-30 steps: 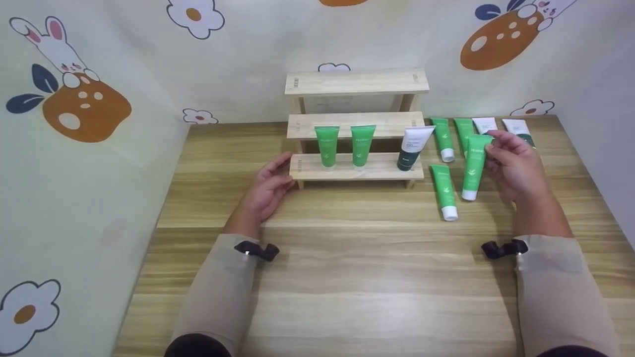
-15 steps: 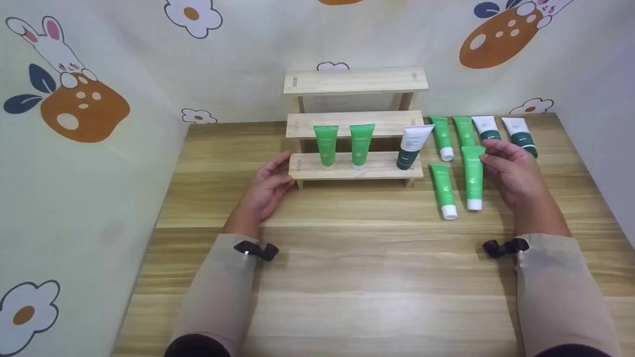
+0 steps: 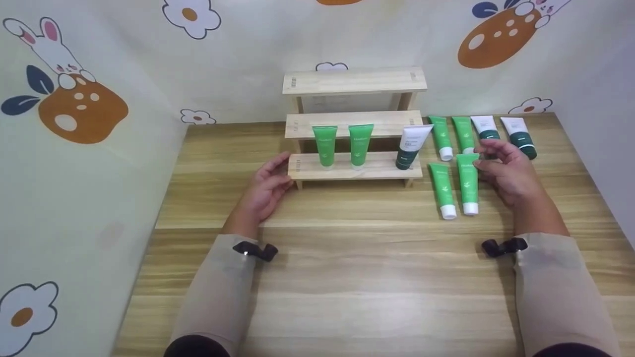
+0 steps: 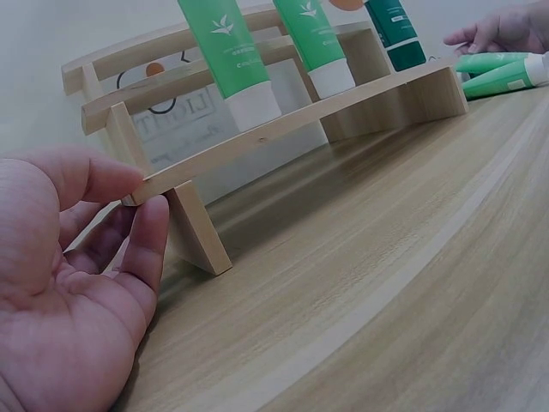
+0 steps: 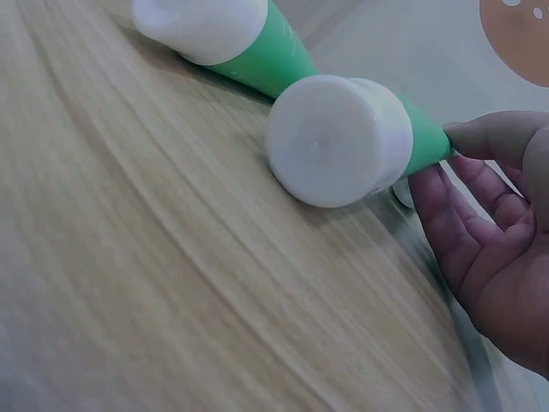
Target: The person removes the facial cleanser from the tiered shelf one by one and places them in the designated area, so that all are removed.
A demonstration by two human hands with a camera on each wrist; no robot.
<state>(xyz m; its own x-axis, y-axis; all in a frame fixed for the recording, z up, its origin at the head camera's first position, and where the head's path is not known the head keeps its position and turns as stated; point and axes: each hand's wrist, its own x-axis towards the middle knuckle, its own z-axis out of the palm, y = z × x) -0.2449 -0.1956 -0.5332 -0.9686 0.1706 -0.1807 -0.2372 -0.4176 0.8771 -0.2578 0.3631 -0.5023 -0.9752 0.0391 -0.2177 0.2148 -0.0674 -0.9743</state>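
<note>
My left hand (image 3: 268,191) grips the left end of the lowest step of a three-tier wooden display stand (image 4: 283,129), thumb on top and a finger below the board. With thumb and fingers, my right hand (image 3: 513,171) pinches the flat end of a green tube (image 3: 469,186). Its white cap (image 5: 322,142) points toward me, close over the table. Left of it lies another green tube (image 3: 443,188). On the lowest step stand two green tubes, one on the left (image 3: 325,146) and one mid-step (image 3: 359,146), plus a white and dark green tube (image 3: 412,146) leaning at the right.
Behind my right hand, a back row on the wooden table (image 3: 347,277) has two green tubes and two white and dark green tubes (image 3: 518,136). A patterned wall covering (image 3: 248,64) rises directly behind the stand.
My right hand has lowered the green tube toward the table and drawn it nearer, beside the other front green tube. My left hand keeps its place on the stand.
</note>
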